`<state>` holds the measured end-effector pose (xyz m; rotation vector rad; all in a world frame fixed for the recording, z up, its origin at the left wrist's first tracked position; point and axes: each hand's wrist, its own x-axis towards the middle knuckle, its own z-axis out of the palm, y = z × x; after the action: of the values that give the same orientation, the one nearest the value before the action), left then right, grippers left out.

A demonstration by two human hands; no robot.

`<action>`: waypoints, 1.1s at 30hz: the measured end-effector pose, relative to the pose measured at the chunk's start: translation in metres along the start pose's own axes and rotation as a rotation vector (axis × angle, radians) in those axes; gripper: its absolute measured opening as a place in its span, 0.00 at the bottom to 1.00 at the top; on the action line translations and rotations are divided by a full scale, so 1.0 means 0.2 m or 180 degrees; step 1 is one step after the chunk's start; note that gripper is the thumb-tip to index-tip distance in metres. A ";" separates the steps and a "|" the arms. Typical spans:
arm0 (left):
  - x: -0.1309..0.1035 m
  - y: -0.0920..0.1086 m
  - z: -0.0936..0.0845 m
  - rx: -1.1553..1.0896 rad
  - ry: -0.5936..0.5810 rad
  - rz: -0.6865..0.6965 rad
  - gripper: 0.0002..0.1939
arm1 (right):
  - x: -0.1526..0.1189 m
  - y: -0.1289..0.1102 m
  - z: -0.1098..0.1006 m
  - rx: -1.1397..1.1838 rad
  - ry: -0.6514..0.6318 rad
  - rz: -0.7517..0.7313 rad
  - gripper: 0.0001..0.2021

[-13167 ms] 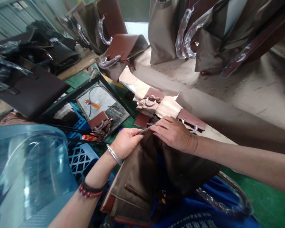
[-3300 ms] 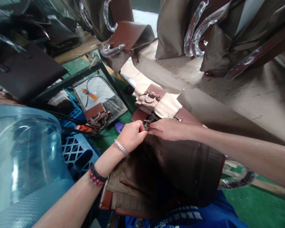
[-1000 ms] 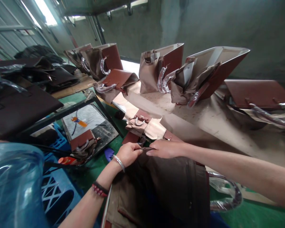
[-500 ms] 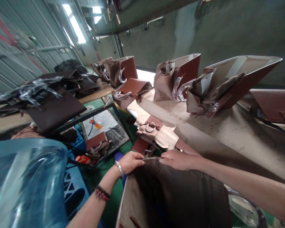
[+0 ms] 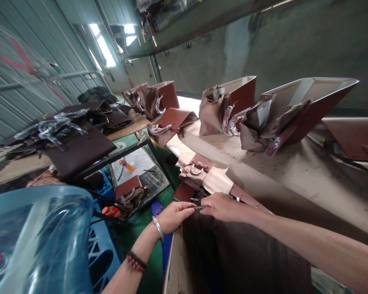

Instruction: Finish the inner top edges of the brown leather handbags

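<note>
A dark brown handbag (image 5: pixel 248 253) fills the bottom of the view, its side panel facing up. My left hand (image 5: pixel 173 216), with a silver bangle at the wrist, pinches the bag's upper edge between thumb and fingers. Close beside it, my right hand (image 5: pixel 219 207) grips the same edge, so a short strip of it shows between the two hands. Along the bag's left side runs a pale inner face. Just beyond my fingers lie a small reddish-brown bag (image 5: pixel 184 192) and a tan sheet (image 5: pixel 217 179).
Several brown bags with plastic-wrapped handles, one of them an upright bag (image 5: pixel 214 110), stand on the long table (image 5: pixel 319 175). At left are a blue plastic chair (image 5: pixel 79 196), a blue crate (image 5: pixel 102 255) and a pile of dark bags (image 5: pixel 79 147). An orange bottle (image 5: pixel 127 165) lies on a low shelf.
Both hands have drawn closer together along the bag's edge, still holding it. The bag's edge sits slightly lower and farther right, and the whole view has shifted a little.
</note>
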<state>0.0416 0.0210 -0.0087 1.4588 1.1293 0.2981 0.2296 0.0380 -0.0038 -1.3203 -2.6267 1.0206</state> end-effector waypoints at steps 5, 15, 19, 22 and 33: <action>-0.07 -0.04 0.00 -0.0812 -0.0076 -0.0187 0.22 | 0.02 0.07 0.00 0.0393 -0.0118 0.0004 0.21; -0.11 -0.02 0.02 -0.1390 0.0202 -0.0699 0.20 | -0.18 0.21 -0.11 0.1782 -0.0559 0.0855 0.35; -0.12 -0.01 0.03 -0.1447 0.0223 -0.0734 0.22 | -0.23 0.20 -0.13 0.1355 -0.0477 0.0672 0.34; -0.13 -0.01 0.03 -0.1519 0.0239 -0.0757 0.23 | -0.24 0.22 -0.13 0.1359 -0.0691 0.0418 0.28; -0.06 -0.12 0.01 -0.1550 0.0250 -0.0945 0.21 | -0.23 0.42 -0.02 0.1907 -0.0965 0.0559 0.17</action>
<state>0.0255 0.0064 -0.0257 0.8467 1.2156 0.3912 0.3197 0.0433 -0.0371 -1.3275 -2.1036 1.9679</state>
